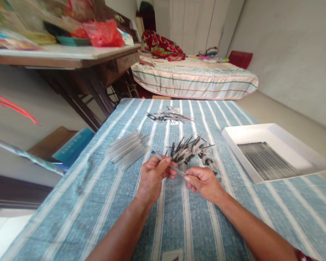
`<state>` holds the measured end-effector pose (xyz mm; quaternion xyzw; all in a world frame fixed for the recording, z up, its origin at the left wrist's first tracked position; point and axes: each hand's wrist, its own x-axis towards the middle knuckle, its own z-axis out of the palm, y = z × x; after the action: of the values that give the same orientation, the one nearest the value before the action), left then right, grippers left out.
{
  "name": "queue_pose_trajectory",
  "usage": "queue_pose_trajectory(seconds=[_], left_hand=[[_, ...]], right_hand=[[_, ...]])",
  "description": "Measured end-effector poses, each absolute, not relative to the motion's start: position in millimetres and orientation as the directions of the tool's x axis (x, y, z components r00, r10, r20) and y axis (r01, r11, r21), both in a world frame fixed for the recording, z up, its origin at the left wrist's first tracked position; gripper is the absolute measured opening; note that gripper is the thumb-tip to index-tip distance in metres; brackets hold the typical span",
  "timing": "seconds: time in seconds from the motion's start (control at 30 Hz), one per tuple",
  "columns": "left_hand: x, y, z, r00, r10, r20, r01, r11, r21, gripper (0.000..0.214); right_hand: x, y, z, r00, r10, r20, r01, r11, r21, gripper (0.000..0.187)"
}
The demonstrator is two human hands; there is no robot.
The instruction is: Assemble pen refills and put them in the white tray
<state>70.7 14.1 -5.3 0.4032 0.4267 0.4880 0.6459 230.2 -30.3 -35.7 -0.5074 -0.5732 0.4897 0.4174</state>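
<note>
Both my hands hold one slim translucent pen [177,169] slantwise above the striped cloth. My left hand [155,175] pinches it between thumb and fingers, and a dark tip sticks out past the thumb. My right hand [203,183] closes on the lower right end, hiding it. Just beyond my hands lies a loose heap of small black and clear pen parts [188,148]. To the left is a row of translucent pen barrels [127,150]. Farther back lies a pile of thin dark and clear pieces [168,116], too small to make out.
A white open box [285,136] at the right holds a row of dark-looking pens [263,159]. The striped tablecloth [103,214] covers the table. Beyond stand a bed [195,78] and, at left, a side table [62,58] with a red plastic bag [104,32].
</note>
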Motion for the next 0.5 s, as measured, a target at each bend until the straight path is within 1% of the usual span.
queue_pose_trajectory(seconds=[0.07, 0.23, 0.3, 0.4, 0.5], left_hand=[[71, 13, -5, 0.158, 0.974, -0.164, -0.291, 0.205, 0.934, 0.019], [69, 15, -2, 0.155, 0.974, -0.166, -0.240, 0.200, 0.950, 0.018], [68, 16, -1, 0.145, 0.974, -0.172, -0.231, 0.202, 0.952, 0.018], [68, 19, -1, 0.161, 0.971, -0.176, -0.246, 0.213, 0.946, 0.016], [71, 21, -3, 0.190, 0.963, -0.193, -0.243, 0.237, 0.941, 0.016]], right_hand=[[230, -30, -35, -0.126, 0.992, -0.028, 0.172, -0.006, -0.985, 0.016], [230, -24, -33, -0.203, 0.978, -0.039, 0.199, 0.002, -0.980, 0.017], [229, -21, -31, -0.207, 0.978, -0.023, 0.222, 0.024, -0.975, 0.016], [230, -18, -27, -0.195, 0.976, 0.094, 0.337, 0.157, -0.928, 0.016], [232, -16, -22, -0.198, 0.945, 0.260, 0.539, 0.327, -0.776, 0.020]])
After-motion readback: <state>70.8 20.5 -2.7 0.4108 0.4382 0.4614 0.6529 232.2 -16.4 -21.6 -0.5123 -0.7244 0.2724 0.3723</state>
